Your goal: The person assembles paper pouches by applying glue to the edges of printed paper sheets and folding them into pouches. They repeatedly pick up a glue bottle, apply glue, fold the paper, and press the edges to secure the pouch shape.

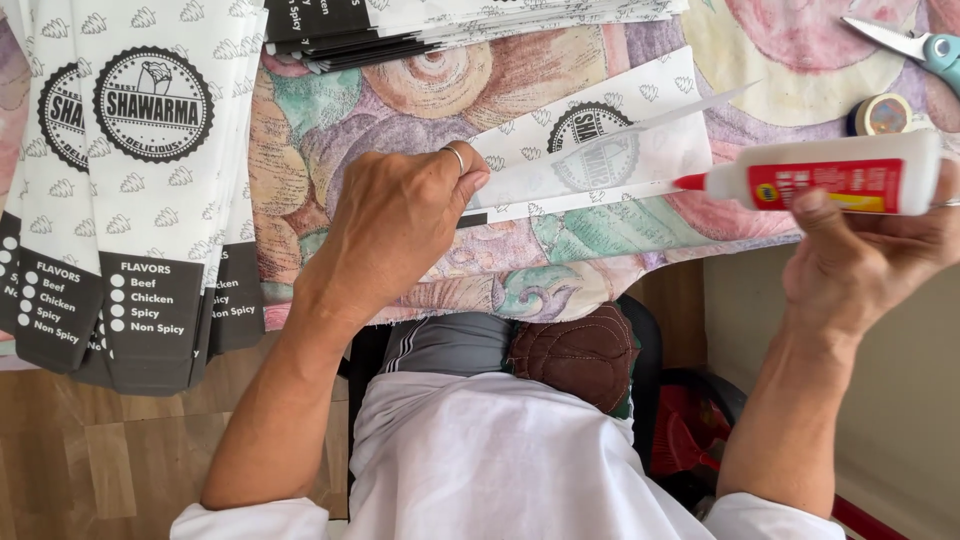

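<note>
The right hand [865, 265], at the right of the frame, has its grip closed around a white glue bottle [835, 180] with a red label, lying sideways; its red nozzle touches the right edge of a printed paper sheet [590, 150] at centre. The left hand [395, 225] presses flat on that sheet's left end, fingers curled, gripping nothing. The sheet lies on a floral-clothed table [330, 130], close to its near edge. Finished paper bags [130, 190] overhang the edge at left; a flat stack [430, 25] sits at top. Scissors [915, 42] and a tape roll [882, 113] lie in the upper right.
</note>
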